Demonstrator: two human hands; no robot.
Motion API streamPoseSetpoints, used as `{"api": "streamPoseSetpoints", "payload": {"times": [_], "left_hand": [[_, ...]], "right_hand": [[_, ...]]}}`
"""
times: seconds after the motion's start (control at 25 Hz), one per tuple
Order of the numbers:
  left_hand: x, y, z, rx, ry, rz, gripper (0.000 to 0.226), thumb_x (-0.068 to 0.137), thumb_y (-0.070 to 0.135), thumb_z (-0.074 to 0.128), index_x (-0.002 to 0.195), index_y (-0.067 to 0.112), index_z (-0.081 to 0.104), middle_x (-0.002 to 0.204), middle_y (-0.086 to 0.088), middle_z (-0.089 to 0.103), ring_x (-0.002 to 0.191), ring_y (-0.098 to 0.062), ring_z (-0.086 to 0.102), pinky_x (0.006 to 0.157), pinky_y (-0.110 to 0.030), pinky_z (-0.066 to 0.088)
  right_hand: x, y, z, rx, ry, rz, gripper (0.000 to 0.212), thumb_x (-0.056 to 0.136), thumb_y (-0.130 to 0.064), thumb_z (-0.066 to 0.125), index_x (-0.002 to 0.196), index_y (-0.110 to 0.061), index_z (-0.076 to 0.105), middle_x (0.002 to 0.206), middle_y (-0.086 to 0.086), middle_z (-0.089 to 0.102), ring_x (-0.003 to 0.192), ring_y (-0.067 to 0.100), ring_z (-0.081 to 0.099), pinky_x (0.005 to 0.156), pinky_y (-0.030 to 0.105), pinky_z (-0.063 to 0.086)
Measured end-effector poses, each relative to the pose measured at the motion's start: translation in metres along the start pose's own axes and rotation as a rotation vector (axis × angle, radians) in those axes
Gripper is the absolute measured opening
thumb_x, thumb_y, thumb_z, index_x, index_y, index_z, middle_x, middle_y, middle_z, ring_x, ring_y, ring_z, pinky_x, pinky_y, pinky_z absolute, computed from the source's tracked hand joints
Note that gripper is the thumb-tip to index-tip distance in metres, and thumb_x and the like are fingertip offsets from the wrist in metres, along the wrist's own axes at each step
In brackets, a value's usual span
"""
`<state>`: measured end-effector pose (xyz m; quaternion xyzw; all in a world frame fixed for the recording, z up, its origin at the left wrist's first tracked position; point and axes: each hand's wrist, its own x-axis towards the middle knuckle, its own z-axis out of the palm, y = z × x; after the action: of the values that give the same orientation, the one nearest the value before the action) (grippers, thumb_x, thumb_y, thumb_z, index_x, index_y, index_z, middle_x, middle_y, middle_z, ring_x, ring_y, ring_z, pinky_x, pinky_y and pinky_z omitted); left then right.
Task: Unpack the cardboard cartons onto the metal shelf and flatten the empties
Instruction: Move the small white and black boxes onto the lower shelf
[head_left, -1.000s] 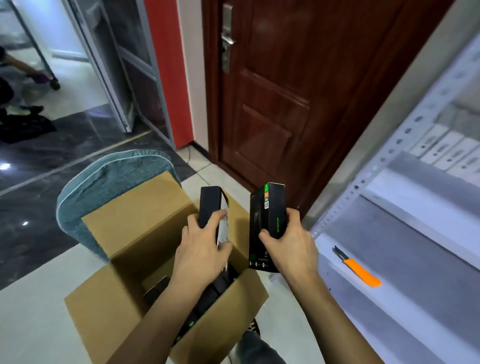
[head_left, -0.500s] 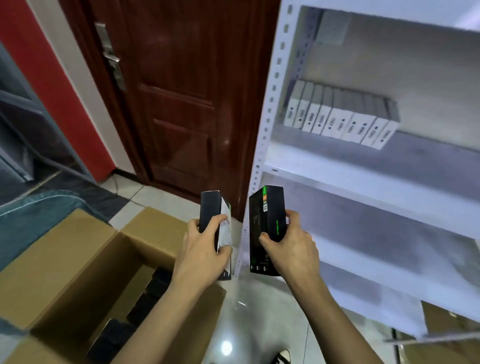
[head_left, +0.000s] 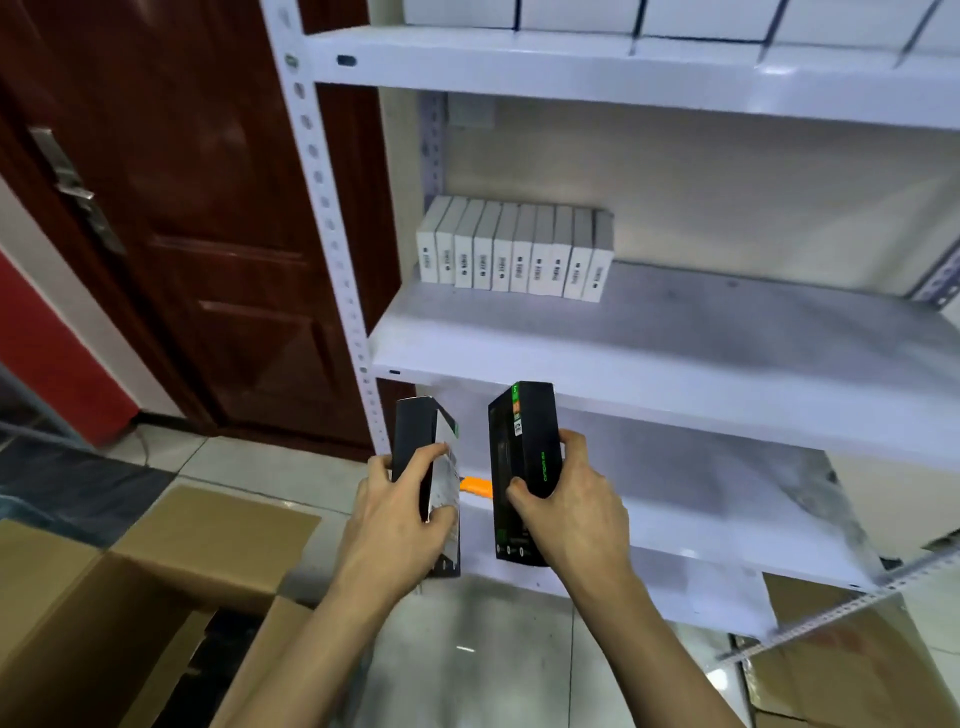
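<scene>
The person is holding two black retail boxes upright in front of the white metal shelf (head_left: 675, 376), one in each hand. The left hand (head_left: 400, 519) is curling its fingers and thumb round the lower half of the black box with the pale side panel (head_left: 410, 447). The right hand (head_left: 571, 514) is gripping the black box with green lettering (head_left: 530, 441) the same way. Both boxes are hanging in the air just below the front edge of the middle board, near each other but apart, likely so that each can be set down on its own. They are being held on end, probably to match the row of white boxes (head_left: 514, 254) standing at the left rear of that board. The open cardboard carton (head_left: 218, 535) is sitting low at the left with dark boxes showing inside, so the unpacking is looking far from finished. An orange utility knife (head_left: 475, 487) is lying on the lower board, showing between the two held boxes.
</scene>
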<state>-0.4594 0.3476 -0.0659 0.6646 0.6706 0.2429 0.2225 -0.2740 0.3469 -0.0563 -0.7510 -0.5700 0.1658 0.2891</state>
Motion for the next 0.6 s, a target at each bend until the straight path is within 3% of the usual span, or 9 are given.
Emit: {"api": "streamPoseSetpoints", "payload": {"times": [0.12,0.32,0.48,0.6], "left_hand": [[-0.001,0.041,0.018,0.006,0.006,0.047,0.063,0.088,0.033,0.06,0.137,0.058,0.032,0.135,0.001,0.033,0.116,-0.023,0.049,0.089,-0.041,0.053],[-0.002,0.104,0.045,-0.022,0.001,0.104,0.063,0.089,0.035,0.058,0.138,0.061,0.027,0.125,0.009,0.029,0.105,-0.02,0.054,0.085,-0.039,0.054],[0.002,0.147,0.061,0.0,0.004,0.165,0.063,0.089,0.035,0.056,0.139,0.059,0.027,0.124,0.008,0.029,0.108,-0.019,0.05,0.077,-0.033,0.049],[0.009,0.174,0.07,-0.01,-0.016,0.191,0.062,0.087,0.036,0.054,0.138,0.06,0.027,0.121,0.005,0.033,0.106,-0.021,0.051,0.079,-0.038,0.051]], "right_hand": [[0.008,0.027,-0.03,0.027,0.016,0.007,0.056,0.084,-0.045,0.064,0.131,-0.033,0.036,0.102,-0.007,0.07,0.084,0.019,0.066,0.067,0.032,0.052],[0.019,0.07,-0.077,0.062,0.076,0.012,0.053,0.083,-0.046,0.064,0.128,-0.034,0.039,0.095,-0.011,0.07,0.081,0.017,0.066,0.067,0.033,0.053],[0.027,0.092,-0.106,0.092,0.121,0.013,0.054,0.082,-0.047,0.063,0.128,-0.036,0.036,0.09,-0.013,0.068,0.077,0.013,0.066,0.067,0.035,0.057],[0.036,0.099,-0.122,0.097,0.131,0.039,0.054,0.082,-0.047,0.064,0.128,-0.035,0.037,0.09,-0.013,0.068,0.079,0.014,0.065,0.067,0.034,0.055]]}}
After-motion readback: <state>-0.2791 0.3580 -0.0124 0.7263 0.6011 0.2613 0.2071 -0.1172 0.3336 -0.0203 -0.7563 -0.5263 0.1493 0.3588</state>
